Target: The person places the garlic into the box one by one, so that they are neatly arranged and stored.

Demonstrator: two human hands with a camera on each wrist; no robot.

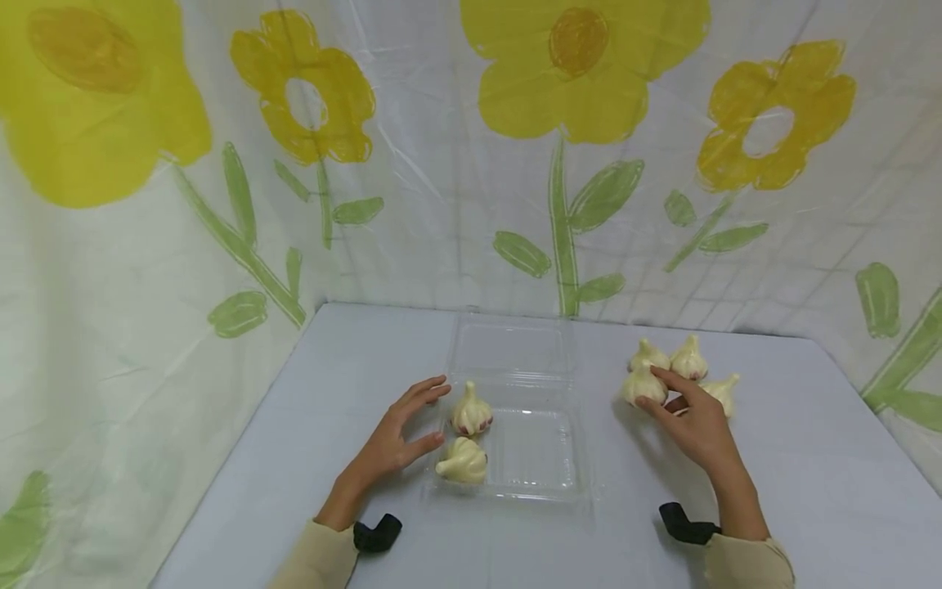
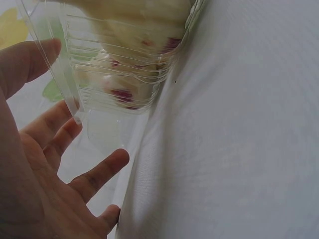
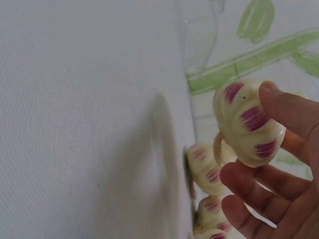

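Note:
My right hand (image 1: 695,425) pinches a garlic bulb (image 3: 249,122) between thumb and fingers, held above the table. Three more garlic bulbs (image 1: 689,358) sit close behind and beside it, partly covered by the hand. A clear plastic clamshell container (image 1: 533,450) lies with its lid folded back. In its left side are two bulbs: an upright one (image 1: 471,411) at the back and a tilted one (image 1: 464,462) in front. My left hand (image 1: 390,438) is at the container's left edge, fingers spread and loosely bent. Its thumb and some fingertips are at the rim in the left wrist view; firm contact is unclear.
The lid (image 1: 511,348) lies flat towards the back of the white-covered table (image 1: 294,491). A white curtain (image 1: 419,221) with painted yellow flowers hangs behind and along the sides. A black wrist mount (image 1: 378,533) sticks out from each sleeve.

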